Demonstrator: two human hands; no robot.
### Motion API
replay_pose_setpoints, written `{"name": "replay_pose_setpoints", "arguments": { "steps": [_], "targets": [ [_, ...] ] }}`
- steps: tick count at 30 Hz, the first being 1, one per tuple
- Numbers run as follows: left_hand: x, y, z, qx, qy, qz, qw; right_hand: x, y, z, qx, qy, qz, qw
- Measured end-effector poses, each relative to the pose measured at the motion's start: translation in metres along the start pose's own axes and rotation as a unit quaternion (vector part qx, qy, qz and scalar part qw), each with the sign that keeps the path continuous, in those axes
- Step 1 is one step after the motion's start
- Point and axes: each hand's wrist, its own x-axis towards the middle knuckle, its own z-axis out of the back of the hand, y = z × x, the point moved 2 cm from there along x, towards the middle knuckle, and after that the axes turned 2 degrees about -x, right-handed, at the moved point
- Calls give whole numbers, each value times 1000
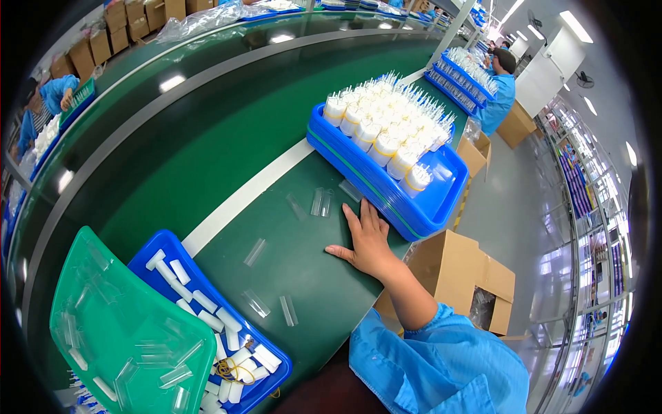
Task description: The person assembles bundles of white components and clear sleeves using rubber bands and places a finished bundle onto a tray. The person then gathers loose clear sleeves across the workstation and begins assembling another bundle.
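My right hand (364,238) lies palm down on the green worktop, its fingers stretched out and the thumb spread to the left. Its fingertips are close to a clear plastic tube (350,190) beside a stack of blue trays (376,183). The top tray carries bundles of thin white-tipped pieces (386,146). Several more clear tubes (321,202) lie scattered left of the hand. At the lower left a green tray (103,303) with loose clear tubes overlaps a blue tray (162,243) of short white cylinders (205,301) and rubber bands (234,369). My left hand is out of view.
An opened cardboard box (452,265) stands below the table's right edge. A white strip (248,192) divides the worktop from the green conveyor belt (207,131). Co-workers in blue sit at the far right (502,103) and far left (52,96).
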Motion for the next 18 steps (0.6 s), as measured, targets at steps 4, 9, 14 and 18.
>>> {"name": "replay_pose_setpoints", "arguments": {
  "steps": [4,9,14,18],
  "targets": [
    [-1,2,-2,-27,-32,-13,999,10,-2,-2,3,-16,12,1000],
    [-7,1,-3,-72,-4,67,995,17,-2,3,56,-5,86,995],
    [-18,0,-3,-164,18,208,964,16,1,3,78,-45,66,994],
    [-11,-9,-2,-197,23,268,943,25,3,-1,30,-36,50,998]
  ]
}}
